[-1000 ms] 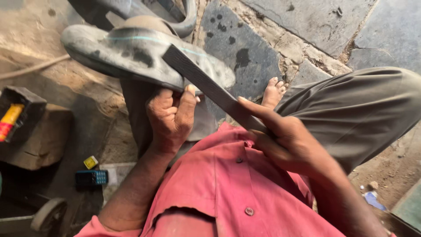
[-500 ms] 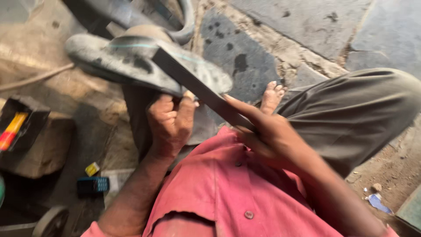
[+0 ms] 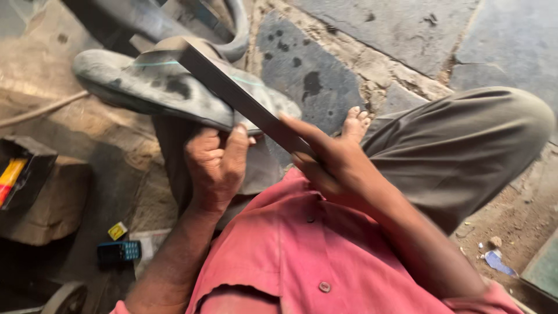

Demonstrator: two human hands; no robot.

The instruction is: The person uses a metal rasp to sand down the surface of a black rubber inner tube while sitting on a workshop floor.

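Note:
A worn grey rubber sandal is held sole-up in front of me. My left hand grips its near edge from below, thumb and fingers curled on the rim. My right hand holds a long flat dark metal file, index finger stretched along the blade. The file's far end lies across the top of the sandal. I am seated, with a pink shirt below and a grey trouser leg to the right; bare toes show beyond the right hand.
A curved black rubber tube lies behind the sandal. At the left stands a dark box with a yellow item inside. A small dark phone and a yellow tag lie on the ground. Stone slabs pave the floor.
The file's tip has slid farther up and left across the sandal. Both hands keep their grip; the view has shifted slightly.

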